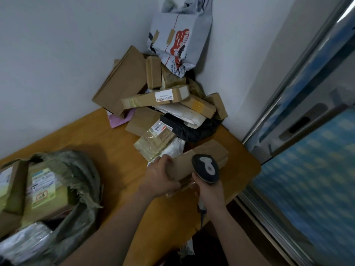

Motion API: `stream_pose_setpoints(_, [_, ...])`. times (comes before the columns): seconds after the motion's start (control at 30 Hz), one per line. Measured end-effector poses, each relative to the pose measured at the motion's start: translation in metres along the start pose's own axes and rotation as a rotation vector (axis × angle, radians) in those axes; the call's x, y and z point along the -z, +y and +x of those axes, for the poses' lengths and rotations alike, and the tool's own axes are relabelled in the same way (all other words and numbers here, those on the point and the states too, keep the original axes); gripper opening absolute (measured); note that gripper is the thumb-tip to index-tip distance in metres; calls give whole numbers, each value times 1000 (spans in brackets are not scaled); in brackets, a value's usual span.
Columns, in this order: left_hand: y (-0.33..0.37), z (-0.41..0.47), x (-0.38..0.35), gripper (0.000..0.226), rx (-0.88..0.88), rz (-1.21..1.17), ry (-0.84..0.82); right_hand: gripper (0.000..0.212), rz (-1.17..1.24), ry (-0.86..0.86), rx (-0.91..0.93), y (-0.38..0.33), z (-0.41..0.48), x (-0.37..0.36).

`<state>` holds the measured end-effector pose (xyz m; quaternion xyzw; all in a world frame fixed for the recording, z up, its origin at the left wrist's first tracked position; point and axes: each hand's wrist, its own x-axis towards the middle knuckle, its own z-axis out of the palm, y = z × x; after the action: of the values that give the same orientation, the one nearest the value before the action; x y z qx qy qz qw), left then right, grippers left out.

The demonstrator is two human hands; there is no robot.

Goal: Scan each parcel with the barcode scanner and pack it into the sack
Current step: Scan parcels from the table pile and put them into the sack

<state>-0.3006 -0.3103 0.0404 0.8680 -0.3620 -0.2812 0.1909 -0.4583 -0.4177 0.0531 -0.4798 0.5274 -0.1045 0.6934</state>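
My left hand [159, 177] grips the near end of a long brown cardboard parcel [209, 152] lying on the wooden table [115, 143]. My right hand [209, 191] holds a dark barcode scanner [206, 167] by its handle, its head over the parcel's near end. A green woven sack [76, 169] stands open at the left, with labelled boxes [44, 187] and a plastic-wrapped parcel inside. A heap of unsorted parcels [163, 96] fills the far corner of the table.
A grey printed mailer bag [178, 41] leans in the wall corner above the heap. A black plastic bag [192, 129] and clear-wrapped packets [155, 143] lie just beyond the held parcel. A metal-framed sliding door [299, 116] runs along the right.
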Motion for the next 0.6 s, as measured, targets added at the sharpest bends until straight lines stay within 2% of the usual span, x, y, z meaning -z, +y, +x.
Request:
stream_pose_setpoints(0.13, [-13,-27,50,57,99,-225,-31,15,-32,-89,88,-11,-14,-22])
stream_pose_setpoints(0.23, [-24,-47,85,41,191,-371,29,17,-58,-155,161,-14,-27,-46])
stream_pose_setpoints(0.3, [-36,-60,103,35,258,-388,49,14,-69,-209,182,-15,-39,-64])
stream_pose_setpoints(0.43, [-60,-89,130,52,381,-297,106,18,-94,-315,219,-14,-67,-101])
stream_pose_setpoints(0.6, [-86,-132,151,79,503,-343,174,21,-189,-352,292,-7,-99,-143])
